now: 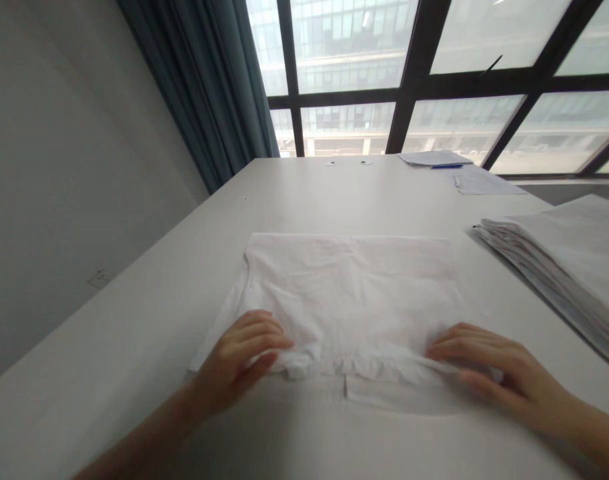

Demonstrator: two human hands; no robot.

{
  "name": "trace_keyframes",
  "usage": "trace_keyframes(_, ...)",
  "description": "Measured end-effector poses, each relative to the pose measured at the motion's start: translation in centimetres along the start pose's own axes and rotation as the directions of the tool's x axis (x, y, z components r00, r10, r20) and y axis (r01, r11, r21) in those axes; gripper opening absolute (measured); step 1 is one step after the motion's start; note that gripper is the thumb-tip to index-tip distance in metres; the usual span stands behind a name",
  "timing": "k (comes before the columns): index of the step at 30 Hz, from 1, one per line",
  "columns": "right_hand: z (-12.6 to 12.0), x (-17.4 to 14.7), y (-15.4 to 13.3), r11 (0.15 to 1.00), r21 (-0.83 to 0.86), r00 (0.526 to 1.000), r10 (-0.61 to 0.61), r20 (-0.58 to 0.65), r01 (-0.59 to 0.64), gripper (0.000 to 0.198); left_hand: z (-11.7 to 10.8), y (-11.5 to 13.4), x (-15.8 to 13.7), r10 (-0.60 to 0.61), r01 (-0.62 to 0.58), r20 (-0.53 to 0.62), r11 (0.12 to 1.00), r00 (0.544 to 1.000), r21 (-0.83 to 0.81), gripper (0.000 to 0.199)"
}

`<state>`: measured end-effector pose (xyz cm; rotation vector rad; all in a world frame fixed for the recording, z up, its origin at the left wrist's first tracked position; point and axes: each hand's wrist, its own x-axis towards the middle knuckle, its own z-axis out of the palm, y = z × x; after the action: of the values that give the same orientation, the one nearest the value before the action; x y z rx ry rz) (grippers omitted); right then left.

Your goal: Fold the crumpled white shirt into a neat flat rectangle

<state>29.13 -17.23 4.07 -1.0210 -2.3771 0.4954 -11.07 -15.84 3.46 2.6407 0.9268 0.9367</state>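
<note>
A white garment (pixel 354 293) lies folded in front of me, its fabric creased and its near edge bunched into small gathers. Beneath that edge a flat white band of cloth with a short slit shows. At the garment's near left corner, my left hand (pixel 239 353) has its fingers on top and its thumb below, with the gathered edge between them. My right hand (pixel 499 367), slightly blurred, grips the same edge at the right, fingers over the cloth and thumb toward me. Part of the edge is hidden under each hand.
The garment rests on a white table (pixel 304 200). A stack of folded white cloth (pixel 579 253) lies at the right. Papers (pixel 434 158) and a blue pen (pixel 447 166) are at the far right. Beyond stand a blue curtain (pixel 214 87) and windows; a grey wall is left.
</note>
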Motion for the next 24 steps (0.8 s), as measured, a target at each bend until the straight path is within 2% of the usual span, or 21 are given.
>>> trace_keyframes(1,-0.2,-0.1,0.4,0.993,-0.01,0.991,0.119,-0.057,-0.119,0.025,-0.3,-0.5,-0.1,-0.093,0.097,-0.071,0.993,0.993,0.061,0.021)
trace_keyframes(2,-0.4,-0.3,0.8,0.968,-0.032,0.962,0.243,-0.128,-0.248,0.028,-0.6,-1.0,-0.3,-0.188,0.206,-0.135,0.969,0.973,0.136,0.021)
trace_keyframes(4,-0.9,-0.7,1.9,0.881,-0.094,0.866,0.429,-0.257,-0.464,0.031,-1.1,-2.4,-0.8,-0.356,0.407,-0.214,0.867,0.91,0.287,0.021)
trace_keyframes(5,-1.2,-0.9,2.4,0.842,-0.125,0.83,0.473,-0.295,-0.525,0.032,-1.4,-3.1,-1.1,-0.423,0.478,-0.226,0.805,0.878,0.35,0.023)
trace_keyframes(7,-1.5,-1.2,3.4,0.804,-0.172,0.806,0.505,-0.308,-0.569,0.031,-1.7,-4.3,-1.7,-0.521,0.565,-0.228,0.699,0.822,0.439,0.028)
trace_keyframes(9,-1.8,-1.4,4.1,0.798,-0.168,0.807,0.532,-0.256,-0.579,0.027,-1.8,-4.9,-2.2,-0.579,0.6,-0.214,0.636,0.787,0.485,0.031)
trace_keyframes(12,-1.7,-1.4,4.4,0.796,-0.046,0.794,0.593,-0.138,-0.603,0.026,-1.7,-4.8,-2.3,-0.616,0.601,-0.161,0.621,0.771,0.503,0.034)
trace_keyframes(15,-1.4,-1.5,4.5,0.757,0.181,0.762,0.646,-0.057,-0.628,0.031,-1.9,-4.5,-2.2,-0.647,0.604,-0.083,0.647,0.758,0.466,0.039)
trace_keyframes(18,-1.5,-1.8,4.9,0.662,0.389,0.731,0.681,0.044,-0.64,0.036,-2.5,-4.6,-2.3,-0.652,0.607,0.002,0.708,0.758,0.362,0.045)
trace_keyframes(21,-2.2,-2.1,4.9,0.591,0.447,0.704,0.696,0.139,-0.672,0.036,-3.2,-4.7,-2.4,-0.635,0.589,0.106,0.757,0.765,0.284,0.049)
trace_keyframes(24,-3.4,-2.1,4.3,0.593,0.429,0.703,0.693,0.159,-0.681,0.034,-3.9,-4.6,-2.2,-0.636,0.589,0.189,0.768,0.749,0.251,0.051)
